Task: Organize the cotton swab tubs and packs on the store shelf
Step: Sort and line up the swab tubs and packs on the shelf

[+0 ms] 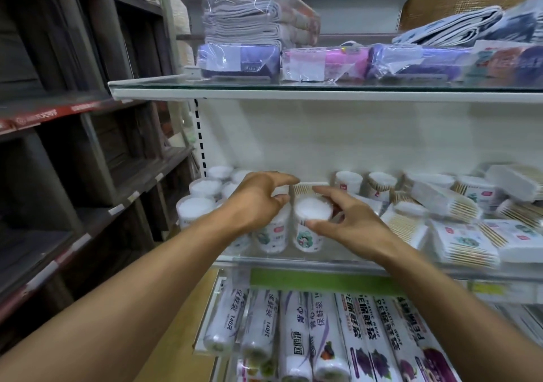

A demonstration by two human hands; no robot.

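Observation:
Two round clear cotton swab tubs stand side by side at the front of the glass shelf [346, 259]. My left hand [257, 199] curls over the top of the left tub [274, 233], thumb and forefinger round its lid. My right hand [349, 221] holds the right tub [311, 214] by its white top, thumb on the near rim and forefinger behind it. Several more tubs [195, 207] are grouped at the shelf's left end. Further tubs [349, 182] stand along the back, and flat swab packs [465, 245] lie heaped on the right.
The shelf above [264, 92] carries bagged cloths and purple and pink packs. Below, rolls of plastic wrap [296, 331] lie in a row. A dark wooden rack [88, 146] stands close on the left.

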